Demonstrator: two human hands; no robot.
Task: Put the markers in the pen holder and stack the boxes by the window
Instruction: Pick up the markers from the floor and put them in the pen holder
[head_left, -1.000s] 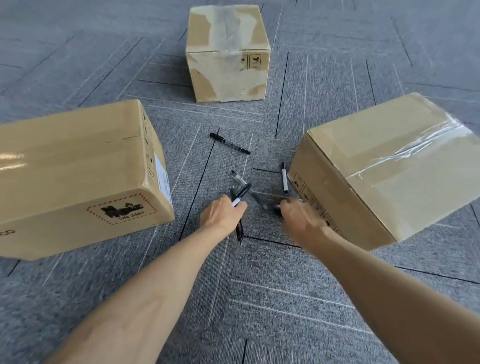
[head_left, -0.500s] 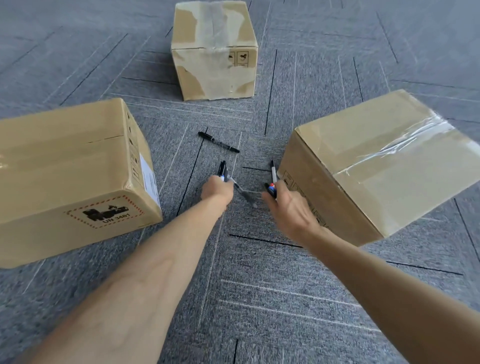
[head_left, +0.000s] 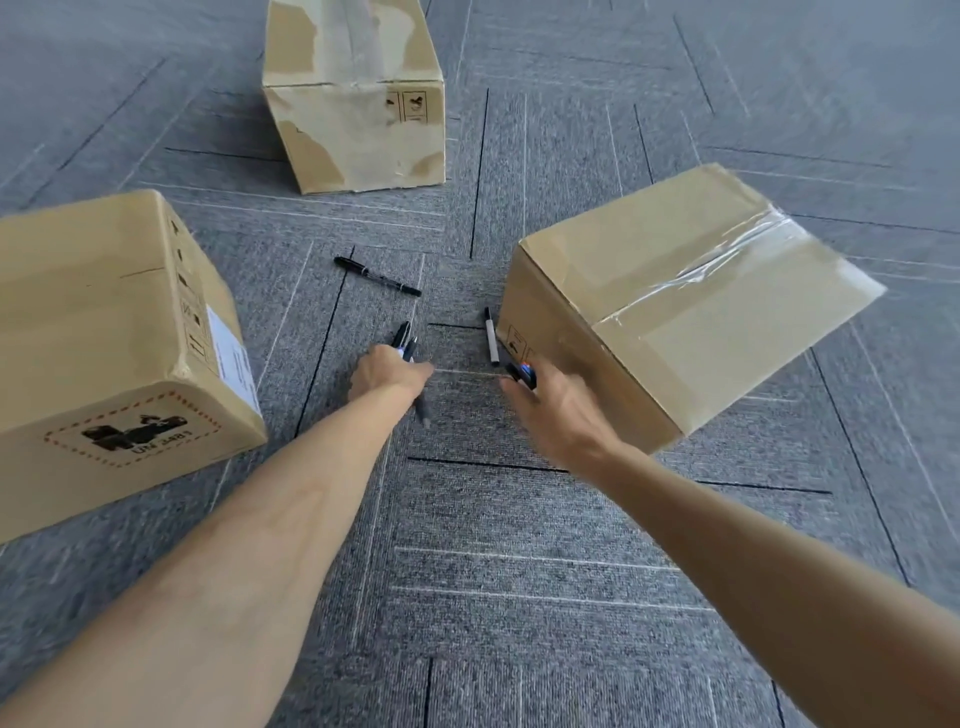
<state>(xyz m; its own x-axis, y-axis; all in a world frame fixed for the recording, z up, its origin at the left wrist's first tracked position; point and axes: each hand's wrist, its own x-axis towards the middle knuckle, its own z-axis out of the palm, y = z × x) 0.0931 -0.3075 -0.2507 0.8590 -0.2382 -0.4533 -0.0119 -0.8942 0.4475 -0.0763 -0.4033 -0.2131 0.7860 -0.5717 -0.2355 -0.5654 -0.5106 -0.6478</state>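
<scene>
Head view shows grey carpet floor (head_left: 493, 597) carrying three boxes: left box (head_left: 104, 332) at nine o'clock, right box (head_left: 675, 306) at three, far box (head_left: 358, 98) at twelve. Left hand (head_left: 387, 374) has its grip closed on a bundle of markers (head_left: 404, 338). Right hand (head_left: 558, 410) grips a marker (head_left: 522, 373) beside the right box. Two markers lie loose: black marker (head_left: 377, 276) at centre, white marker (head_left: 491, 336) just beside the right box.

The loose marker between the hands has gone from the floor (head_left: 467, 519) — the left hand (head_left: 387, 371) now grips several markers (head_left: 404, 338).
</scene>
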